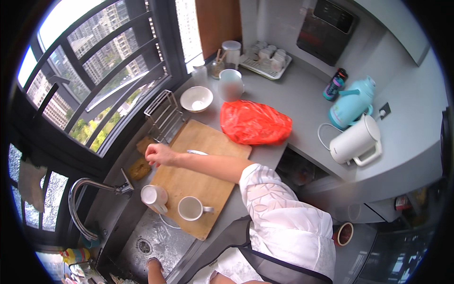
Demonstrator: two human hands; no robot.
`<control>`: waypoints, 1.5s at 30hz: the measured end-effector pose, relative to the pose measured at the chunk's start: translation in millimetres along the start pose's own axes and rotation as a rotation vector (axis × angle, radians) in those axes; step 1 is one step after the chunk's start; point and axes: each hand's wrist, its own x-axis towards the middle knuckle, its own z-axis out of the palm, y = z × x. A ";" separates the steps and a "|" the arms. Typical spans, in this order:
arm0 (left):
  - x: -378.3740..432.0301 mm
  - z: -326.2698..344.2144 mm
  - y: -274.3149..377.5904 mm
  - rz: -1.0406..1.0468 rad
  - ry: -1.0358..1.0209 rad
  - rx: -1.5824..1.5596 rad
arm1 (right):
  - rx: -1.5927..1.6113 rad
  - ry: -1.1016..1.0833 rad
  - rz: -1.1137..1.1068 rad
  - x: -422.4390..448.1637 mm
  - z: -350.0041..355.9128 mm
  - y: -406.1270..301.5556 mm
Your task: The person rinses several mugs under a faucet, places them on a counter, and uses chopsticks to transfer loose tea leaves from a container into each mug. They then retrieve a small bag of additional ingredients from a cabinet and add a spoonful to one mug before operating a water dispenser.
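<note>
My right arm reaches across a wooden cutting board. Beyond the board's left edge is my right hand, fingers loosely bent, with nothing visible in them. A brown sponge lies just below it, and another brown piece is partly behind it. My left hand is low in the metal sink; its fingers are not clearly visible. An upside-down white mug stands at the board's sink-side corner. Beside it is an upright white mug. My forearm partly covers a pale shiny object.
A curved faucet arches over the sink. Behind the board are a wire rack, a white bowl and a red plastic bag. A white kettle and blue thermos jug stand at right; a cup tray is farther back.
</note>
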 end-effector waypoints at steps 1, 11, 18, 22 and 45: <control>23.1 14.7 -0.7 -0.050 0.089 -0.111 | 0.053 0.006 0.032 -21.0 -19.4 -9.6; -19.1 -20.1 14.2 0.266 0.380 -1.801 | 0.054 0.686 0.090 -237.0 -218.8 -52.2; -34.5 -10.6 34.6 -0.142 0.899 -0.808 | -0.156 0.731 0.024 -303.4 -252.8 -40.8; -118.8 -55.4 46.7 -0.397 0.836 -1.111 | -0.257 0.241 0.348 -305.3 -174.4 -17.9; -109.7 -33.8 77.5 -0.185 1.010 -1.556 | -0.041 -0.323 0.614 -271.8 53.4 101.0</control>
